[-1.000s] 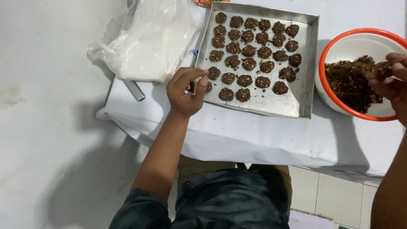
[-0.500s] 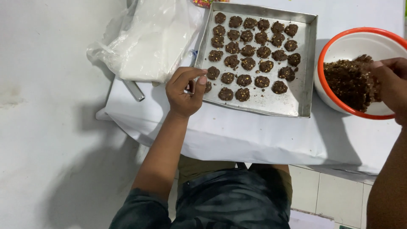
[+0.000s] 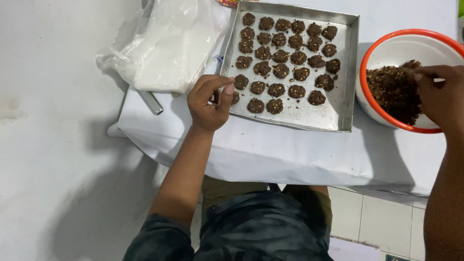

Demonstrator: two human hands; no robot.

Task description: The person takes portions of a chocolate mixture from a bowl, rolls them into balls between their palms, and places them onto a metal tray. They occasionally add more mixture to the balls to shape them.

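Tray (image 3: 345, 72) beside left hand (image 3: 209, 100), curled at its edge, nearly filled with cookies (image 3: 282, 55); right hand (image 3: 441, 96) closed in dough (image 3: 392, 92) left in bowl (image 3: 382, 48).

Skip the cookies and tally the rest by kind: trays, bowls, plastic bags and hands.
Metal tray: 1
Orange-rimmed bowl: 1
Clear plastic bag: 1
Hands: 2, left hand and right hand
Total: 5

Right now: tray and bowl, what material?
Tray: looks like bare metal, likely aluminium or steel; dull grey sheen, thin folded rim. Bowl: probably plastic or enamelled; smooth white inside, orange rim, so I can't settle which. The right hand reaches into it.
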